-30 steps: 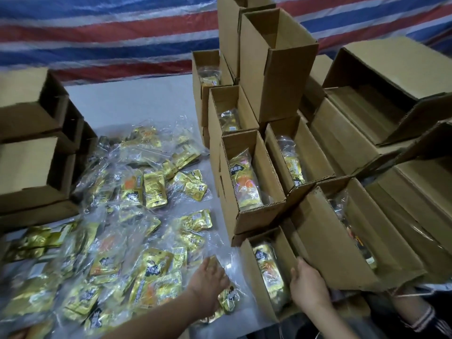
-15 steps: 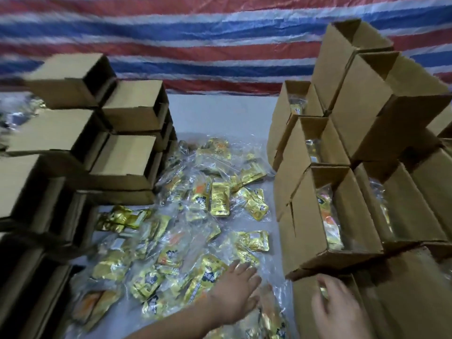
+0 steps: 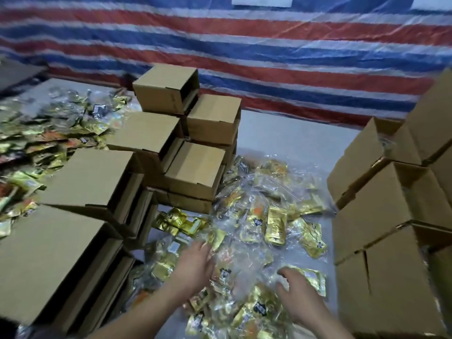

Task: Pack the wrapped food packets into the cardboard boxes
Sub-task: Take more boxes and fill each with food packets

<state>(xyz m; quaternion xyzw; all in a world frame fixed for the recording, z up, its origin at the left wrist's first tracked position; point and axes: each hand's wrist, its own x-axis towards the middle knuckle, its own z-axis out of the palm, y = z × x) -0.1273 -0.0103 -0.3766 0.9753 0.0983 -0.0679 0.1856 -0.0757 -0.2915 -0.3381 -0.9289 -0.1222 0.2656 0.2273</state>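
Gold and orange food packets in clear wrap [image 3: 266,216] lie heaped on the white table between two groups of cardboard boxes. My left hand [image 3: 193,264] lies flat on the packets with its fingers spread. My right hand [image 3: 297,293] hovers over the heap near a gold packet [image 3: 310,277], fingers loosely bent and nothing in its grip. Open boxes [image 3: 381,211] stand at the right. Boxes lying on their sides [image 3: 193,167] are stacked at the left.
A second, larger heap of packets [image 3: 44,133] covers the table beyond the left boxes. A red, white and blue striped tarp [image 3: 244,50] hangs behind. Bare white tabletop [image 3: 293,138] shows at the back between the box groups.
The view has swung left, away from the open boxes. My right hand left the box edge and came over the packets. My left hand moved further up the heap.
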